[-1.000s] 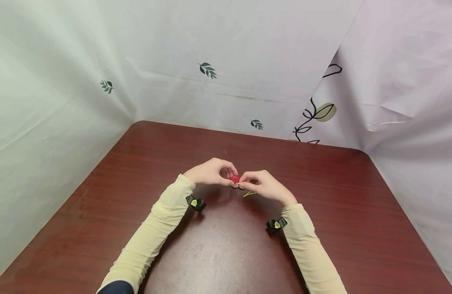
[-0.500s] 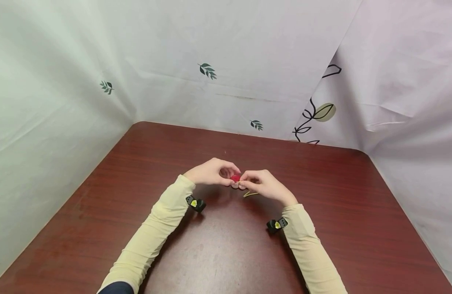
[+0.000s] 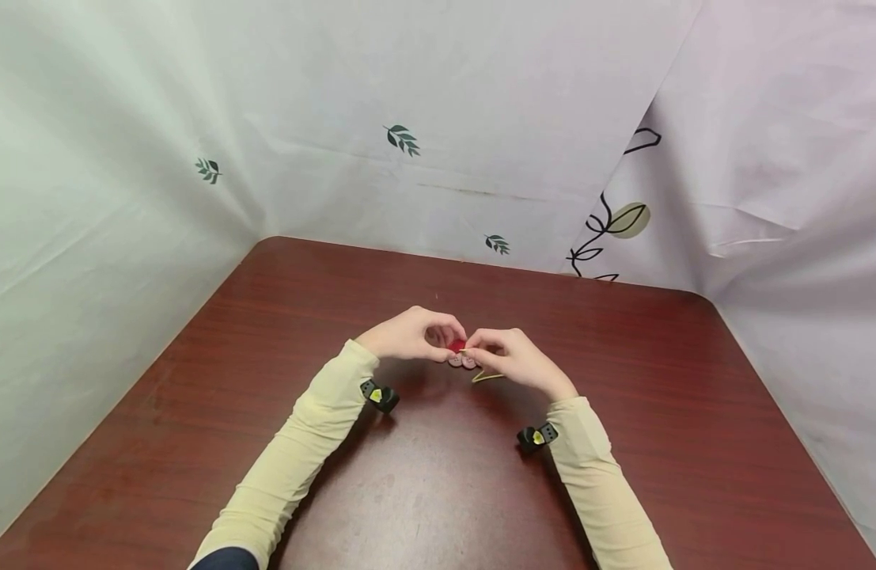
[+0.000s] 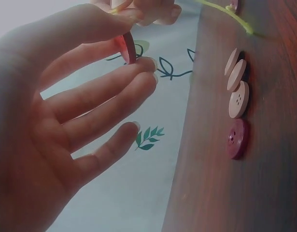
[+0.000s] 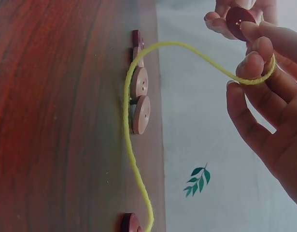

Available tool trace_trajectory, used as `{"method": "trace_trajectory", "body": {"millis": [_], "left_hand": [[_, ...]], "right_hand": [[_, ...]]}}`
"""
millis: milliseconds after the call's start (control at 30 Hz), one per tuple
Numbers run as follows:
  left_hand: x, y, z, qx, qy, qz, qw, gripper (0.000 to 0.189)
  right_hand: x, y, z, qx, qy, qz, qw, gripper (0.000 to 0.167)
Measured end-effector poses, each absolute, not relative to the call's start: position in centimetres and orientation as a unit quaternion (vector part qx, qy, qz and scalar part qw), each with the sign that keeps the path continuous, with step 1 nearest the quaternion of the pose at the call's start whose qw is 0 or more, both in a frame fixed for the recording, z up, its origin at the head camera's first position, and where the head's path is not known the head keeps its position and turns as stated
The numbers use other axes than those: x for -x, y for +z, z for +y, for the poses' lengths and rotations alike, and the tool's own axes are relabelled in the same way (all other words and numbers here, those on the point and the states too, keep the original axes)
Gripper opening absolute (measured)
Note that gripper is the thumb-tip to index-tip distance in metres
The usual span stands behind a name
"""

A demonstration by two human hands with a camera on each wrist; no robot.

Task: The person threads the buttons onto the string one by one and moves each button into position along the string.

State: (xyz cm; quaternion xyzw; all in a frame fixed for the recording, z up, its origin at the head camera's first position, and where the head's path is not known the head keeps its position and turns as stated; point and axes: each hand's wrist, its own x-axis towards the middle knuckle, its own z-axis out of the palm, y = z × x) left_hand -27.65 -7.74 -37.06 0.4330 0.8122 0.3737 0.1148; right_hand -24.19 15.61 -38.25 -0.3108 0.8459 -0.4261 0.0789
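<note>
In the head view my left hand [image 3: 412,334] holds a red button [image 3: 456,346] by its edge, raised over the table. The right wrist view shows small holes in this red button [image 5: 240,22], which faces that camera. My right hand [image 3: 512,360] is against the button, pinching a yellow cord [image 5: 131,159]. Whether the cord's tip passes through a hole is hidden by the fingers. From the right hand the cord loops down to the table. A dark red button [image 5: 132,222] lies beside its lower part; whether it is threaded cannot be seen.
Several loose buttons lie in a row beneath the hands: pink ones [image 4: 239,100] leaning on each other and a purplish-red one [image 4: 238,139] at the end. The brown table [image 3: 438,475] meets a pale curtain [image 3: 338,158] at its back and sides.
Both hands stay almost in place. The fingertips at the button have shifted slightly to the right, and more of the pink buttons and the cord's loop shows below them.
</note>
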Motion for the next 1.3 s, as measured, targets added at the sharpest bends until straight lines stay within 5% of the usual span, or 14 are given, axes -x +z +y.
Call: {"method": "trace_trajectory", "body": {"millis": [1300], "left_hand": [[27.4, -36.9, -7.6, -0.42, 0.444, 0.785, 0.095, 0.027]], "right_hand": [[23.4, -36.7, 15.2, 0.301, -0.401, 0.865, 0.007, 0.014]]}}
